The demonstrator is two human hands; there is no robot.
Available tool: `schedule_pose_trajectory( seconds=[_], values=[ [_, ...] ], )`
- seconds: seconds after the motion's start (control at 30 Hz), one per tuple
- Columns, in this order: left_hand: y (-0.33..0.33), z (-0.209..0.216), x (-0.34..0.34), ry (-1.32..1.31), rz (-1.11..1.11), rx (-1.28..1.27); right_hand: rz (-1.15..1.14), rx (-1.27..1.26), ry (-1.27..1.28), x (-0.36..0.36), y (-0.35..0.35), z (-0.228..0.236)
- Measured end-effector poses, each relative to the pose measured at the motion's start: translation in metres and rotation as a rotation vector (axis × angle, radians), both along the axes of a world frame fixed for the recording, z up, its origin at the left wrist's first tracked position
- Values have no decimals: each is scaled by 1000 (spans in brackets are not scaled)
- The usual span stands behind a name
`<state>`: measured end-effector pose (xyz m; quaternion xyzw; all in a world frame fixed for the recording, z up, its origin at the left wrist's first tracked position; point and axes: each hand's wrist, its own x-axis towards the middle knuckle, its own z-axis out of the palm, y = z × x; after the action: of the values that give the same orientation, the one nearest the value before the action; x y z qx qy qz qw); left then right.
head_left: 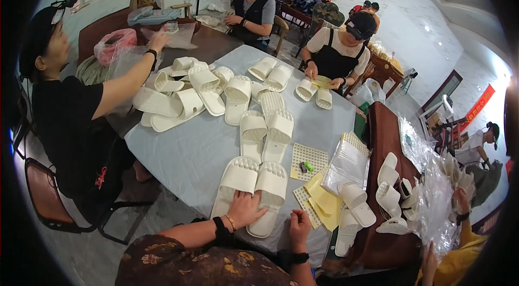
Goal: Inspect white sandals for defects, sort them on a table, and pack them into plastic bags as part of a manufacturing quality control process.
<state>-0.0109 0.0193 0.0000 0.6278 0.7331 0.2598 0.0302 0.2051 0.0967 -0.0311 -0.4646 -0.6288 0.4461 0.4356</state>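
A pair of cream slide slippers point(266, 226) lies side by side at the table's near edge, toes pointing away. My left hand point(246, 211) rests palm down across them, its thumb stretched over the right slipper and its fingertips partly hidden at the straps. My right hand point(300, 227) is closed just right of the pair, fingers curled together; anything in them is too small to see. Beyond my pair, another pair of slippers point(266, 137) stands in line. Right of them are a sheet of small round stickers point(309, 159) and a bright green small item point(308, 167).
Many slippers point(201, 89) pile up at the table's left. Yellow paper point(323, 199), a silvery plastic pack point(348, 164) and loose slippers point(357, 207) lie at right, beside a brown bench point(381, 135) with clear bags point(438, 199). Co-workers sit left and across; one handles slippers point(315, 94).
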Motion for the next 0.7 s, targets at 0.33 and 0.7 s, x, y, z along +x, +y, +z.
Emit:
schedule_pose_trajectory(
  seconds=[0.33,0.7],
  values=[
    [-43,48,-47,-179,-32,130,-3,19,-3,-2,2,3],
    [75,129,-242,202,183,285,-16,-103,23,-3,1,8]
  ],
)
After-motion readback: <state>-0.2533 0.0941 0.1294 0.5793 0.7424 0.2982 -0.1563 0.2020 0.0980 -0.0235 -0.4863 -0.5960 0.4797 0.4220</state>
